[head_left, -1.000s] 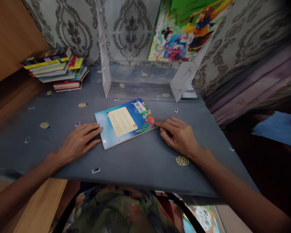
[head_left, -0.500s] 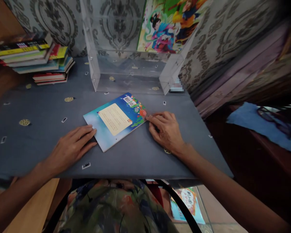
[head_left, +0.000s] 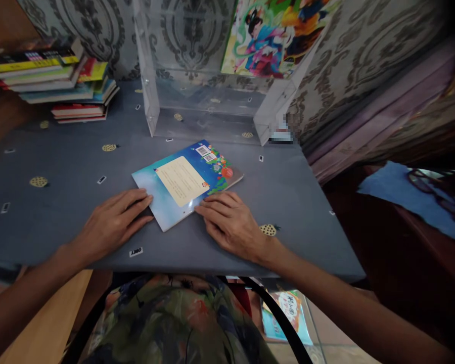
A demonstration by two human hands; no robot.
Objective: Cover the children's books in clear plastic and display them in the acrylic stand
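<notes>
A thin blue picture book (head_left: pixel 174 186) lies aslant on the table, its back cover up, showing a cream text panel, barcodes and a coral-like drawing. My left hand (head_left: pixel 114 220) rests at the book's left side with fingers stretched out, the fingertips touching its edge and the thumb lower, by the table. At the near long edge is my right hand (head_left: pixel 233 225), fingers extended with the tips on the cover's border. Its thumb is mostly hidden beneath the hand. Neither hand is closed around the book.
A grey-blue patterned cloth (head_left: pixel 72 212) covers the table. Behind the book stands a clear acrylic rack (head_left: pixel 208 119) bearing a colourful illustrated book (head_left: pixel 265 43). Stacked books (head_left: pixel 72 86) sit at the back left. Glasses (head_left: pixel 432 187) lie on blue fabric (head_left: pixel 394 194) at right. Another book (head_left: pixel 286 318) lies below the table.
My right hand has slid left and nearer me, from the book's right corner to the middle of its near edge. My left hand stays at the left edge. The view has shifted slightly.
</notes>
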